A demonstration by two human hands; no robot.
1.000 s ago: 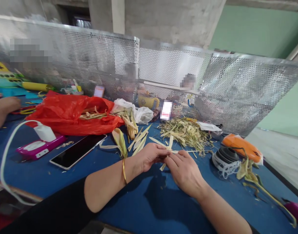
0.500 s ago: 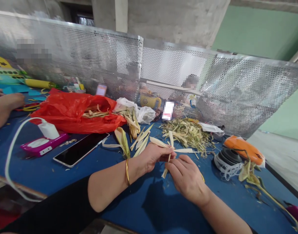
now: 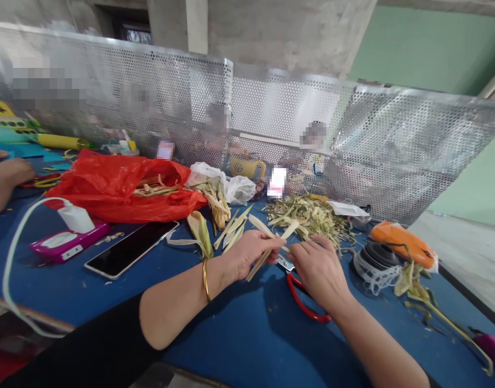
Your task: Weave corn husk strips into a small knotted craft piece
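Observation:
Pale corn husk strips (image 3: 289, 230) cross between my two hands above the blue table. My left hand (image 3: 255, 252), with a gold bangle at the wrist, pinches them where they cross; one end hangs down beneath its fingers. My right hand (image 3: 318, 269) is close by on the right, its fingers bent together at the strips' right side. Red-handled scissors (image 3: 293, 285) show on the table just under my right hand, partly covered by it. Beyond the hands lies a heap of shredded husk (image 3: 312, 215). More husk leaves (image 3: 199, 229) lie left of it.
At left are a red bag (image 3: 97, 186), a purple power strip (image 3: 69, 242) with a white cable, and a phone (image 3: 130, 250). At right sit a black spool (image 3: 375, 261) and an orange packet (image 3: 403, 243). Another person's hand (image 3: 13, 175) is far left. A perforated metal screen (image 3: 170, 97) stands behind.
The crossed strips have turned, and the lower end now points down to the left. My right hand has shifted up and right, and the scissors have come into sight beneath it.

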